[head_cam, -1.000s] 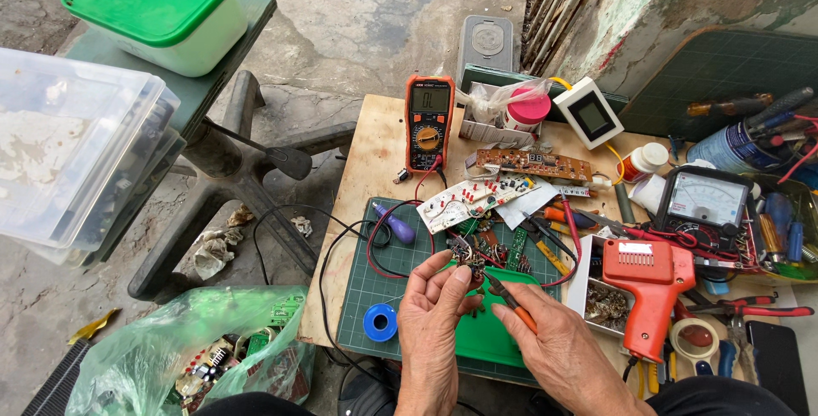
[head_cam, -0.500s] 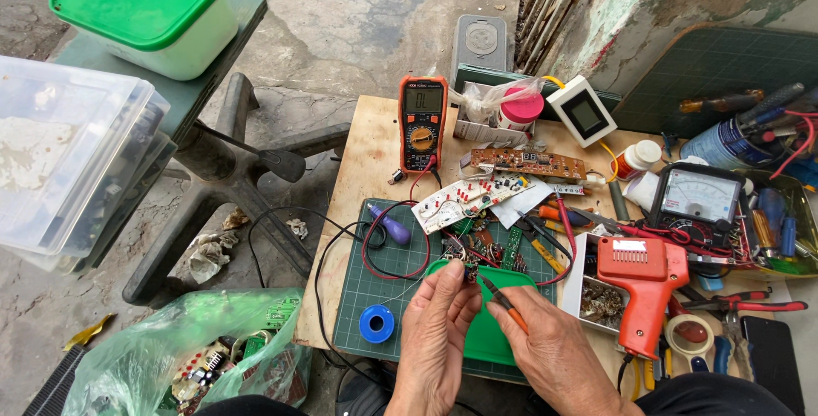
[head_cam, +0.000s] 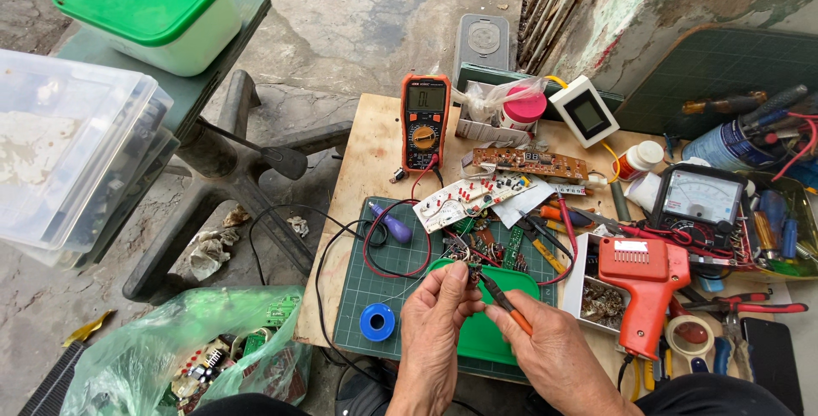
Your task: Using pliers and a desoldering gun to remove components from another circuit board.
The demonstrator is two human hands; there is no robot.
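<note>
- Here, the left hand (head_cam: 439, 318) is pinching a small electronic component (head_cam: 471, 273) between thumb and fingertips, holding it just above the green tray (head_cam: 486, 335) near the front edge of the bench (head_cam: 375, 139).
- The right hand (head_cam: 545, 343) is closing around an orange-handled tool (head_cam: 504, 301), seemingly fine pliers or cutters; its dark tip is meeting the component, though whether the tip is clamping a lead is too small to tell.
- The component is looking light and rigid but fragile: thin leads that would likely bend or snap under a hard squeeze. Taking it by the body with the fingertips, and leaving the leads to the tool, seems the safer hold.
- Under the hands a green cutting mat (head_cam: 383, 284) is lying on the bench, with a blue solder spool (head_cam: 377, 321) near the mat's front left corner and a purple-handled screwdriver (head_cam: 390, 222) towards its back.
- Behind the tray, loose circuit boards (head_cam: 477, 199) and red and black wires (head_cam: 396, 241) are crowding the middle of the bench.
- An orange multimeter (head_cam: 424, 122) is lying at the back edge; a red soldering gun (head_cam: 643, 284) is resting just right of the tray, beside an analogue meter (head_cam: 703, 199).
</note>
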